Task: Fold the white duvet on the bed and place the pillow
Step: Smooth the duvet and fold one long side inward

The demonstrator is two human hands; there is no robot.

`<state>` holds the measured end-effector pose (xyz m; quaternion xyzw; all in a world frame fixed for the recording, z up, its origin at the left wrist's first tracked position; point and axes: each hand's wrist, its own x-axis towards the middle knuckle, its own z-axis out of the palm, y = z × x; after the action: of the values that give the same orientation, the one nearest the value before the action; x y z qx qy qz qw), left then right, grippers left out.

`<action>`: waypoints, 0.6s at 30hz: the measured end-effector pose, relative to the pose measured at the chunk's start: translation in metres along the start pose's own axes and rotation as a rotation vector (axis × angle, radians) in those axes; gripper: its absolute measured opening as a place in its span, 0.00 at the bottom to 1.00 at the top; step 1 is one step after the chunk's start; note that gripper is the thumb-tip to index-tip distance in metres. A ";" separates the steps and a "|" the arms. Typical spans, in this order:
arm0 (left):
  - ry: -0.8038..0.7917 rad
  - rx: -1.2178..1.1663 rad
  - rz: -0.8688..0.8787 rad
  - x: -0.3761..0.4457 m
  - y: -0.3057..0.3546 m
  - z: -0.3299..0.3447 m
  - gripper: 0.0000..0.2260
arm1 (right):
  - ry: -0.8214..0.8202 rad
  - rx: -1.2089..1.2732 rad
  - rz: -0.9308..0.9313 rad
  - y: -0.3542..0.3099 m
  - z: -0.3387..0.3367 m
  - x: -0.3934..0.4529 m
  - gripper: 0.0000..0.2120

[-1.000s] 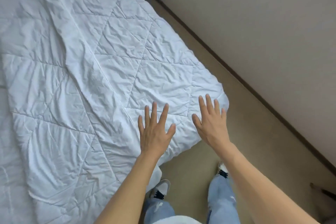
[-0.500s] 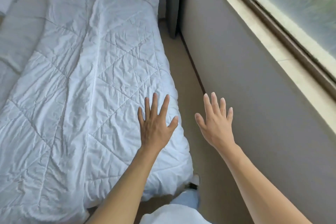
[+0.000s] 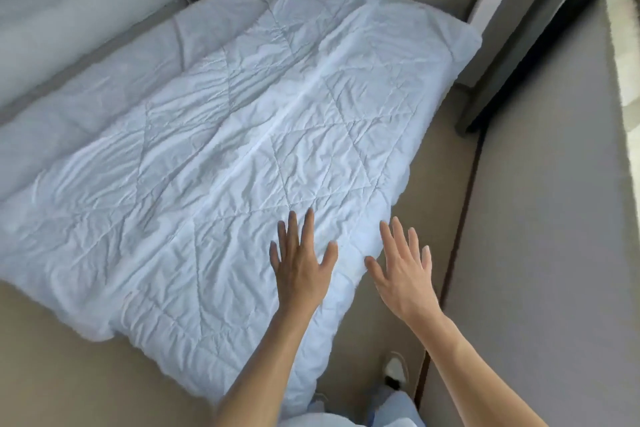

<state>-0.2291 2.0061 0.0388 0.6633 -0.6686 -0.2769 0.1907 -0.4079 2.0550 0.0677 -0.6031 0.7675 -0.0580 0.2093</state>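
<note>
Head view: a white quilted duvet [image 3: 242, 156] lies spread and wrinkled across the bed [image 3: 221, 10], soft and light, probably best gripped at its near corner or edge. The left hand [image 3: 300, 265] hovers over or rests on it, fingers spread; the right hand [image 3: 401, 274] hovers spread, empty, at its edge.

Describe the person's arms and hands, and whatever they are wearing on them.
Both forearms are bare, with no sleeves in view. The left hand and right hand carry no gloves, and no rings, watch or bracelets show. Nails look short and unpainted.
</note>
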 end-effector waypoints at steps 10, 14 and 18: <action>0.344 -0.080 -0.692 -0.075 -0.037 0.030 0.32 | -0.404 -0.085 -0.643 -0.039 0.052 0.070 0.39; 0.401 -0.148 -0.922 -0.120 -0.050 0.043 0.32 | -0.539 -0.149 -0.787 -0.054 0.078 0.054 0.40; 0.376 -0.215 -1.052 -0.152 -0.067 0.067 0.31 | -0.615 -0.185 -0.807 -0.062 0.104 0.041 0.36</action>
<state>-0.2117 2.1672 -0.0375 0.9217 -0.1711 -0.2782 0.2094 -0.3186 2.0169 -0.0158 -0.8564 0.3786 0.1141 0.3319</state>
